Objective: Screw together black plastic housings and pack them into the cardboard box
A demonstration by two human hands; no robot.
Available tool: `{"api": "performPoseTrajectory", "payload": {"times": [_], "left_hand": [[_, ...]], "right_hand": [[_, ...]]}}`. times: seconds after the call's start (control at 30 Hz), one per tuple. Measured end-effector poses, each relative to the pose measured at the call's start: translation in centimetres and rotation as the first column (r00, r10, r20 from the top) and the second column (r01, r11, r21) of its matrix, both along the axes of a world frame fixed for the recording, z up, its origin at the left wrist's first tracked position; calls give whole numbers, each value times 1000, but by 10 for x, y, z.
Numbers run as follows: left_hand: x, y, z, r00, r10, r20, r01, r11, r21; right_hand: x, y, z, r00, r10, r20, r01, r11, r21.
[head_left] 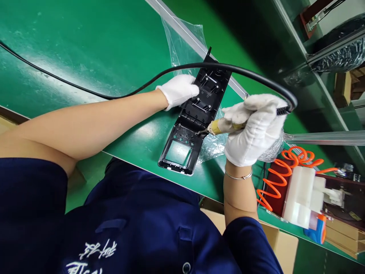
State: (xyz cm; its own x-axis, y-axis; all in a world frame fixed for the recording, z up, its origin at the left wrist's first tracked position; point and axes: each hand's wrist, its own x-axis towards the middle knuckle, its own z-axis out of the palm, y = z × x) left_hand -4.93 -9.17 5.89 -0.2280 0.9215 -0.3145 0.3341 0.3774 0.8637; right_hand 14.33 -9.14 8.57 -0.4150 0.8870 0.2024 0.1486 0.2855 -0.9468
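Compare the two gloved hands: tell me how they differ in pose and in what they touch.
The left hand in a white glove lies flat, pressing the edge of the long black plastic panel on the green table. The right hand in a white glove is curled into a fist around the yellow-bodied powered screwdriver, whose tip meets the panel. The black cable runs from the right hand; the left holds no tool. Both wear white gloves.

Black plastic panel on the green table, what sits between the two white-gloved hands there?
In the head view, the black plastic panel itself spans the gap between left hand and right hand; the yellowish screwdriver tip touches it.
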Motion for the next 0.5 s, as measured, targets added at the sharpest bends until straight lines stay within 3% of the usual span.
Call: {"api": "performPoseTrajectory", "payload": {"times": [0.13,0.4,0.5], "left_hand": [[-1,0,-1,1000,-11,-9,11,1000,-12],[-2,2,-4,999,-26,-43,27,1000,11],[-1,3,-5,1000,-19,-24,19,1000,3]], "right_hand": [[-1,-4,3,1000,7,4,-7,1000,-14],[-11,-9,9,996,-87,14,82,975,209],[-18,-8,4,997,-72,-33,78,970,230]]}}
